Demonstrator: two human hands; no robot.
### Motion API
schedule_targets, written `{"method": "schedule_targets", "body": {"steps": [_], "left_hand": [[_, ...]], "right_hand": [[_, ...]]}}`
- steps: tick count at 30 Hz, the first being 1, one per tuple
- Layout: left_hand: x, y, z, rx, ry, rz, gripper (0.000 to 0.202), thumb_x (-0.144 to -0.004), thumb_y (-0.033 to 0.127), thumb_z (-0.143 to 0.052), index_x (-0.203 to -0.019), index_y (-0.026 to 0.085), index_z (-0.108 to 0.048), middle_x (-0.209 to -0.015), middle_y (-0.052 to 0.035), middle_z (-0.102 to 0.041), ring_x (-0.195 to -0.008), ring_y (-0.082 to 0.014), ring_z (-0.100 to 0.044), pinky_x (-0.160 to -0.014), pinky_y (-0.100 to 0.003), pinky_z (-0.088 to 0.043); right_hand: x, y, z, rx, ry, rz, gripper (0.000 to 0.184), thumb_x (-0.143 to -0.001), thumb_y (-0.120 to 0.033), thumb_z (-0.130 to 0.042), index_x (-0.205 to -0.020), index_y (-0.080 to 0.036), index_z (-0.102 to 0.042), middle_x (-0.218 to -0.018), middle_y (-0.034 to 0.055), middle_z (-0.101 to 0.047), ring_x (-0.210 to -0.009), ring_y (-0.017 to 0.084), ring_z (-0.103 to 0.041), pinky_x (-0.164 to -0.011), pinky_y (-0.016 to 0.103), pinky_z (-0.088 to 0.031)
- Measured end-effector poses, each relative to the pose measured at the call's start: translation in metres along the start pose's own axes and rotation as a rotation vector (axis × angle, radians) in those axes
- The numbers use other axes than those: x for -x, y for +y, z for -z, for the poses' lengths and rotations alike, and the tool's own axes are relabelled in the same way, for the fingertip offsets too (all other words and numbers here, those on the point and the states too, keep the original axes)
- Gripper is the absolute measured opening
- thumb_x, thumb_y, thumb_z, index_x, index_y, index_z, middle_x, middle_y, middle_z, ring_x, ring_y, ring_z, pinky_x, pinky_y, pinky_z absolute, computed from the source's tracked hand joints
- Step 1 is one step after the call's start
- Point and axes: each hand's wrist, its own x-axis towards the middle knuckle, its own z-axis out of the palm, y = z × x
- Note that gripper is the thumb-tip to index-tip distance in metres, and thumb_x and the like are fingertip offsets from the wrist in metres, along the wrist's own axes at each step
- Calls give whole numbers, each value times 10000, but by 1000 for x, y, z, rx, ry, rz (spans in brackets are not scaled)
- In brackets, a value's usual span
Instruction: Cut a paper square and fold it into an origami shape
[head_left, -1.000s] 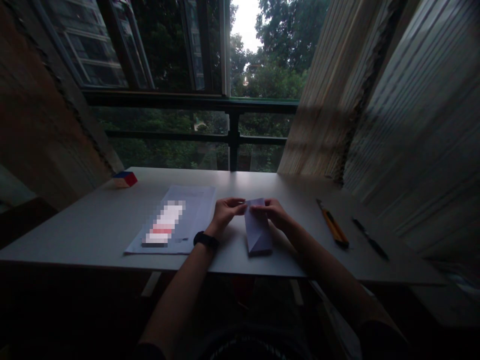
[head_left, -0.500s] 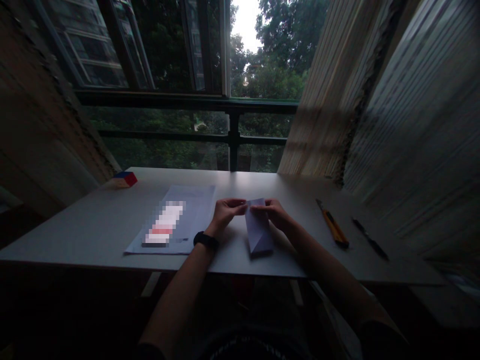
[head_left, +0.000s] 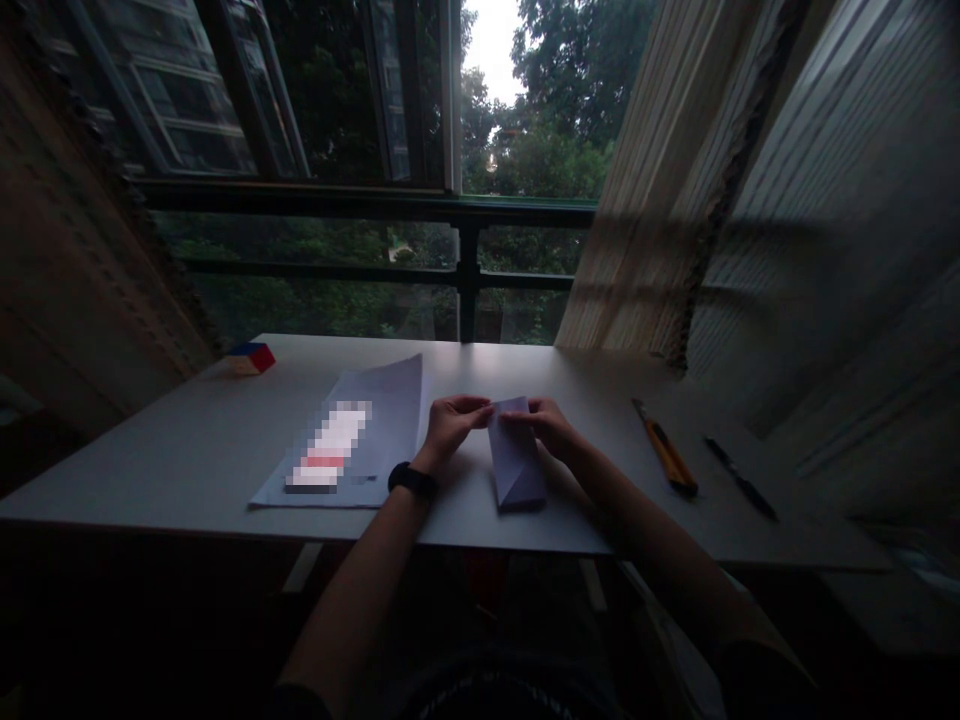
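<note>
A folded piece of white paper is held at its far end, just over the table, with a diagonal crease near its close end. My left hand pinches its upper left corner between thumb and fingers; a black band circles that wrist. On the right edge, my right hand grips the same paper, the thumb lying across its face. To the left of my hands lies a stack of paper sheets, its far right corner curled upward. Part of the stack is covered by a blurred patch.
The white table stands against a window with a dark rail. A coloured cube sits at the back left. On the right lie a yellow utility knife and a black pen. Curtains hang on both sides.
The far right corner of the paper stack has lifted and curled up, and the curtains have shifted. Both hands keep nearly the same place and grip on the folded paper.
</note>
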Motion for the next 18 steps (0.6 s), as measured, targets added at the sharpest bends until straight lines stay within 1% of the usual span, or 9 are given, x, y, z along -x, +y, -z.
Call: {"method": "schedule_targets", "body": {"steps": [4, 8, 14, 18], "left_hand": [[1, -1, 0, 3, -5, -20, 413, -467, 316, -797, -808, 104, -698, -688, -87, -691, -617, -182, -636, -639, -338, -538], [0, -4, 0, -16, 5, -33, 369, -475, 306, -794, -773, 108, -705, -687, -84, -692, -614, -181, -636, -645, -338, -540], [0, -5, 1, -47, 2, -37, 339, -486, 309, -788, -747, 107, -710, -664, -85, -688, -602, -184, -633, -631, -332, -537], [-2, -7, 3, -31, 1, -33, 330, -486, 301, -788, -748, 115, -711, -661, -77, -688, -601, -174, -634, -638, -315, -532]], "right_hand": [[1, 0, -1, 2, 2, -4, 326, -494, -372, -754, -692, -122, -686, -606, 35, -633, -524, 126, -531, -470, 223, -361], [2, -1, -2, -5, 6, -5, 307, -498, -353, -757, -683, -119, -687, -584, 29, -623, -509, 115, -519, -470, 222, -350], [3, -3, -3, -16, 15, -17, 317, -470, -365, -766, -648, -118, -678, -570, 25, -615, -491, 112, -515, -470, 227, -350], [2, -3, -3, -17, 34, -17, 317, -505, -393, -749, -647, -121, -667, -573, 22, -603, -481, 107, -497, -454, 223, -329]]}}
